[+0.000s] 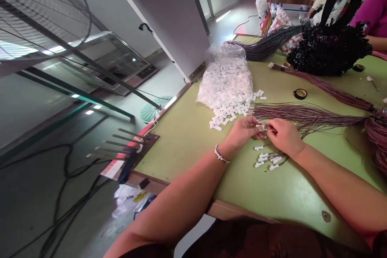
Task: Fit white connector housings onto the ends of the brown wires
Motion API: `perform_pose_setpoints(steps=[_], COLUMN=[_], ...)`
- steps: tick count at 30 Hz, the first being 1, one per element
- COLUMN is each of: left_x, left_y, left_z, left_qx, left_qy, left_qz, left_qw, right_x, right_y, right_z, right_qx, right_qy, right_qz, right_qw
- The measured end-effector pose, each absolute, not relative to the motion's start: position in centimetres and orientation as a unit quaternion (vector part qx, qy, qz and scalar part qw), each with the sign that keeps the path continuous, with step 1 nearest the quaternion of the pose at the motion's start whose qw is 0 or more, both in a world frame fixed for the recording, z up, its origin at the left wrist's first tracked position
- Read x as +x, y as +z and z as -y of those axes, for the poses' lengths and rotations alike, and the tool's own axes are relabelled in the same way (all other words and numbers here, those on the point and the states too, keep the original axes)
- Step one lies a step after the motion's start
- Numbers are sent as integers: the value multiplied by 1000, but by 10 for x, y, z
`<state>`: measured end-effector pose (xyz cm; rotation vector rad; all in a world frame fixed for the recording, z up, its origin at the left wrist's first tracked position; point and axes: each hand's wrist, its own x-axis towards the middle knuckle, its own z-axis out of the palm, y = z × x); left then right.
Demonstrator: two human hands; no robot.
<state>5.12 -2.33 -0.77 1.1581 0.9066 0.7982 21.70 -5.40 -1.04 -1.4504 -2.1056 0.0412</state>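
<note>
I am looking down at a green table (181, 141), and two bare hands are working over its middle. The left hand (246, 131) is pinching a small white plug (260, 127) in its fingertips. The right hand (284, 135) is almost touching it, with its fingers closing on a thin wire (270, 130). Some white plugs with wires (274, 167) are lying between the hands and the table's near edge. A clear bag (225, 68) is sitting by the far left corner, and a heap of loose white plugs (225, 115) is spilling from it. Long red-brown wires (320, 113) are stretching toward the right edge. A roll of black tape (300, 97) is resting behind them. A big black bunch (326, 48) is lying near the far edge. Metal rods (131, 134) are sticking out past the left edge.
</note>
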Motion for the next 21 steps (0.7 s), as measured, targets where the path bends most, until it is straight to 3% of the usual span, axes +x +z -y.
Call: perform_pose_setpoints(steps=[10,21], left_x=[54,60], left_y=[-14,-17], left_z=[23,27], left_qx=[532,566], left_qy=[383,358], left_qz=[-400,-398], left_qw=[640,627], right_x=[217,218], right_y=[-12,-10], right_z=[49,49], right_qx=[-597,-581], right_qy=[275,320], right_qz=[647,658], right_qw=[385,356])
